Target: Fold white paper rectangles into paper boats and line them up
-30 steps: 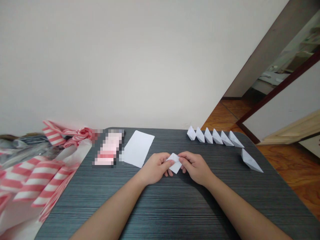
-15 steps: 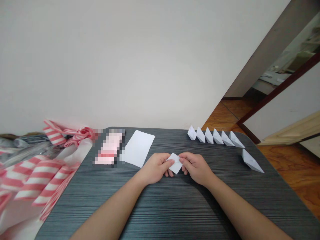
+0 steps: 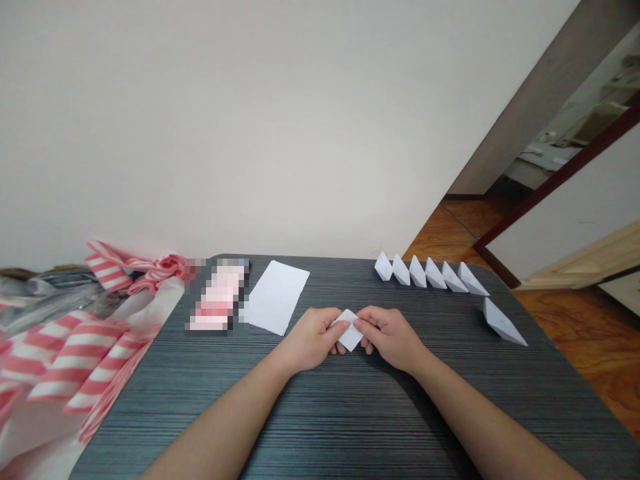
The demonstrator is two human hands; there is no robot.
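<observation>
A small folded piece of white paper, diamond-shaped, is held between my two hands above the middle of the table. My left hand pinches its left corner, thumb on top and fingers curled beneath. On the opposite corner, my right hand grips with its thumb lying across the paper's face. Both hands are closed, and the fingers under the paper are partly hidden. To the left of my left hand lies white paper in flat sheet form.
Several folded paper boats stand in a row at the back right, and another paper boat sits nearer the right edge. A pixelated pink item lies at the back left. Striped red-and-white cloth is heaped beside the table.
My right thumb has shifted left, further over the paper's middle. The folded paper and both hands have moved slightly left and closer to me.
</observation>
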